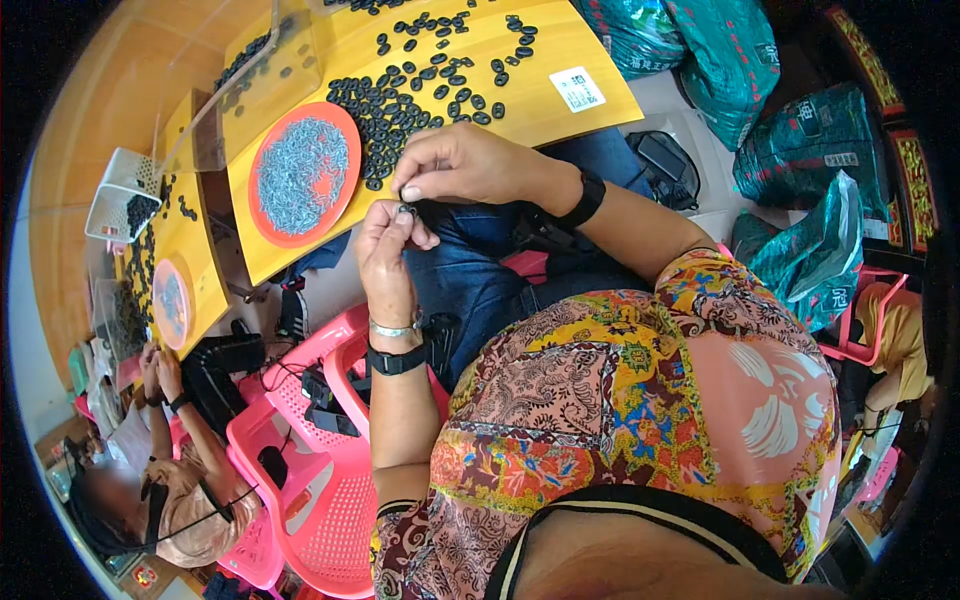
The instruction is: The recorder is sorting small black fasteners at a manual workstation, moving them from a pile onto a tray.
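My left hand [388,245] pinches a small dark piece [406,209] between thumb and fingers, just off the table's near edge and above my lap. My right hand [455,165] closes over it from above, thumb and fingertips pressed together at the piece. What the right fingertips hold is too small to make out. Beyond the hands, many small black oval pieces with holes [385,120] lie spread on the yellow table [545,50]. Left of them, a round red plate [352,135] carries a heap of small silvery metal parts [300,175].
A clear plastic bin [215,75] and a white perforated basket [120,190] stand to the left. A co-worker [195,470] sits lower left at another yellow table. Pink plastic chairs [330,510] are beside me. Green sacks [815,140] stand at the right.
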A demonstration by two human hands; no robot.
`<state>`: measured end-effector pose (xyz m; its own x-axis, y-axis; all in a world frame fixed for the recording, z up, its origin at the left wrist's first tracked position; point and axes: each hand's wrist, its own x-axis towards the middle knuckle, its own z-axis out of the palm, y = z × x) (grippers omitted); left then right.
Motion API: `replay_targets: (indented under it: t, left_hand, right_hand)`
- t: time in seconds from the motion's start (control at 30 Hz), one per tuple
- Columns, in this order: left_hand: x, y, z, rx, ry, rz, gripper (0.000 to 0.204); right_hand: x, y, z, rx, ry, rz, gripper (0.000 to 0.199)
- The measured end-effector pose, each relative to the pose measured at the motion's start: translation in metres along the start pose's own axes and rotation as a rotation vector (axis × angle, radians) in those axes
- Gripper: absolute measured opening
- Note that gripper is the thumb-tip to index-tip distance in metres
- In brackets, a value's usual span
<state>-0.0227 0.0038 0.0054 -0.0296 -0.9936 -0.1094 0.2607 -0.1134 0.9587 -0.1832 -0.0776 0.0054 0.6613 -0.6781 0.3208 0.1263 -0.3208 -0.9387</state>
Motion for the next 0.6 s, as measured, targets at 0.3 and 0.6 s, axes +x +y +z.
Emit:
replay_targets:
  t: [0.3, 0.6]
  left_hand:
    - [0.002, -0.003, -0.002, 0.088, 0.038, -0.032, 0.011]
    - [0.003, -0.005, -0.002, 0.141, 0.040, -0.031, 0.012]
  right_hand:
    - [-0.001, 0.006, -0.004, 0.098, -0.029, 0.272, 0.023]
    - [0.000, 0.008, -0.003, 0.284, -0.039, 0.299, 0.019]
